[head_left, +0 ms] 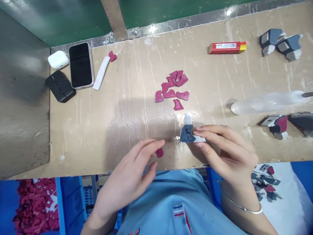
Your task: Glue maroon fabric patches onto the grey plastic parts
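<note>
Between the fingertips and thumb of my right hand [227, 150] is a small dark grey and white plastic part [187, 133], held just over the bench near its front edge. Its grey face, with a recessed outline, is turned up, and a white knob points away from me. My left hand [137, 169] reaches in from the left with thumb and index finger apart. A small maroon piece [159, 152] lies by its index fingertip; whether they touch I cannot tell. Several loose maroon pieces [169, 94] are scattered on the bench beyond both hands.
A phone [81, 67], white case [58, 60], black box [61, 86] and white strip [101, 73] lie back left. Right: a red box [227, 47], clear bottle [266, 102] and assembled parts [278, 125]. Blue bins below hold maroon pieces [36, 205] and parts [266, 182].
</note>
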The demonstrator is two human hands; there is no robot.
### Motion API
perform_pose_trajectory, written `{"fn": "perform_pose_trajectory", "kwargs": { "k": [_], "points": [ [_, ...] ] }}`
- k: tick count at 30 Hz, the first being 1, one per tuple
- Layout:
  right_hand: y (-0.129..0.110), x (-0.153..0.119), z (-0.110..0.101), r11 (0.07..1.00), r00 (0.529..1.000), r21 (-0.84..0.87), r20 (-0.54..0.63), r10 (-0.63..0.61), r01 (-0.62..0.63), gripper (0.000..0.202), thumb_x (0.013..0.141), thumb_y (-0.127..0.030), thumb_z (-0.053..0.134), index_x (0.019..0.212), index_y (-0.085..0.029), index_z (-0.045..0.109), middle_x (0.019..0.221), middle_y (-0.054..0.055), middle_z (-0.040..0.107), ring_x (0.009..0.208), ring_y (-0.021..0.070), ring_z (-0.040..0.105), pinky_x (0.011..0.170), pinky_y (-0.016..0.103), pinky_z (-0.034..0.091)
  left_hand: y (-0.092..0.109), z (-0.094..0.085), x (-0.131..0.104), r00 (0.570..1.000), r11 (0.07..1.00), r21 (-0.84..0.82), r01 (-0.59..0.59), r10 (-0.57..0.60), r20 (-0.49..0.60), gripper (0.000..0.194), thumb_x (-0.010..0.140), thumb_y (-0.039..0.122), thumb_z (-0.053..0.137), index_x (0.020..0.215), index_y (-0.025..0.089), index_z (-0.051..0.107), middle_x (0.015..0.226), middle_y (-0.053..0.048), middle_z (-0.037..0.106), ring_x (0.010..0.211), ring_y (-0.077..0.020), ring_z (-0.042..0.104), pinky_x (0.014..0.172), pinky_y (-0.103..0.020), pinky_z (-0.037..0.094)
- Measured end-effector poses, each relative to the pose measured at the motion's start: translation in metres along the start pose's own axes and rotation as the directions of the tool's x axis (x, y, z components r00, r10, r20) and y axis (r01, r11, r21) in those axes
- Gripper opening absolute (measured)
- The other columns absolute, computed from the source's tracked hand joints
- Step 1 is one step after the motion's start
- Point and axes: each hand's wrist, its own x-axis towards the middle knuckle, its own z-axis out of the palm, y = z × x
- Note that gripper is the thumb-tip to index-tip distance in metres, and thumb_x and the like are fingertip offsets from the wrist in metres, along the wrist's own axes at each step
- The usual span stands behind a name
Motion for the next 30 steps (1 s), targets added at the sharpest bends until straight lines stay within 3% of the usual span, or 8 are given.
{"fn": "perform_pose_trajectory", "kwargs": {
  "k": [3,6,10,12,16,19,24,30],
  "points": [
    [0.001,0.001,-0.001,1.0,1.0,0.01,0.009,-0.009,0.009,0.041,0.091,-0.008,0.077,0.126,-0.03,0.078,0.103,0.007,0.08,0.094,0.0237,0.08,0.076,0.036,0.069,-0.007,-0.014,0.007,0.984,0.969,0.202,-0.145,0.119,0.136,0.047,0.103,0.004,0.047,0.146,0.024,0.051,0.135,-0.009,0.071,0.124,-0.0244,0.066,0.108,-0.04,0.055],
    [0.002,0.002,-0.002,1.0,1.0,-0.002,0.006,-0.016,0.016,0.041,0.09,-0.008,0.078,0.126,-0.029,0.078,0.104,0.007,0.08,0.094,0.0234,0.079,0.077,0.036,0.069,-0.009,-0.02,0.022,0.918,0.899,0.267,-0.347,0.267,0.292,0.039,0.105,0.007,0.048,0.142,0.018,0.057,0.139,-0.01,0.072,0.133,-0.0287,0.062,0.112,-0.044,0.052],
    [0.002,0.002,-0.003,1.0,1.0,-0.014,0.003,-0.02,0.02,0.042,0.09,-0.008,0.078,0.126,-0.029,0.078,0.103,0.007,0.08,0.093,0.0231,0.079,0.076,0.035,0.068,-0.007,-0.017,0.041,0.843,0.824,0.303,-0.478,0.332,0.424,0.036,0.106,0.006,0.038,0.131,0.013,0.063,0.122,-0.014,0.077,0.114,-0.0298,0.07,0.102,-0.044,0.056],
    [0.002,0.001,-0.003,0.999,1.0,-0.021,0.008,-0.024,0.024,0.04,0.091,-0.008,0.078,0.125,-0.028,0.078,0.103,0.007,0.08,0.093,0.0227,0.079,0.077,0.034,0.068,-0.007,-0.013,0.046,0.866,0.806,0.378,-0.456,0.302,0.399,0.037,0.105,0.007,0.038,0.131,0.012,0.063,0.112,-0.015,0.077,0.1,-0.0306,0.073,0.091,-0.044,0.059],
    [0.002,-0.001,-0.004,0.999,1.0,-0.027,0.008,-0.017,0.018,0.035,0.091,-0.009,0.078,0.121,-0.026,0.08,0.102,0.008,0.08,0.093,0.0228,0.08,0.078,0.034,0.068,-0.009,-0.01,0.047,0.954,0.816,0.496,-0.295,0.229,0.191,0.03,0.11,0.024,0.049,0.134,0.01,0.059,0.113,-0.016,0.075,0.087,-0.0297,0.074,0.075,-0.04,0.059],
    [0.003,-0.001,-0.004,0.999,1.0,-0.036,0.012,-0.014,0.015,0.032,0.092,-0.009,0.076,0.118,-0.026,0.08,0.102,0.007,0.08,0.093,0.0225,0.08,0.077,0.034,0.068,-0.011,-0.017,0.042,0.966,0.859,0.445,-0.253,0.201,0.162,0.041,0.109,0.04,0.055,0.139,0.011,0.054,0.121,-0.015,0.073,0.095,-0.0286,0.075,0.08,-0.039,0.062],
    [0.004,-0.002,-0.003,0.999,0.999,-0.039,0.04,-0.002,0.003,0.031,0.092,-0.01,0.077,0.118,-0.026,0.081,0.103,0.007,0.08,0.093,0.0223,0.079,0.078,0.034,0.068,-0.015,-0.029,0.035,0.958,0.872,0.422,-0.247,0.155,0.24,0.051,0.099,0.02,0.07,0.145,0.014,0.048,0.132,-0.012,0.072,0.118,-0.0287,0.07,0.102,-0.044,0.061],
    [0.0,-0.002,0.003,1.0,0.997,0.015,0.069,-0.016,0.015,0.033,0.092,-0.007,0.075,0.12,-0.025,0.079,0.105,0.007,0.08,0.095,0.021,0.08,0.08,0.031,0.068,-0.016,-0.025,0.038,0.942,0.786,0.52,-0.335,0.264,0.207,0.04,0.1,0.008,0.059,0.139,0.009,0.051,0.111,-0.012,0.077,0.098,-0.0265,0.075,0.087,-0.04,0.065]
  ]
}}
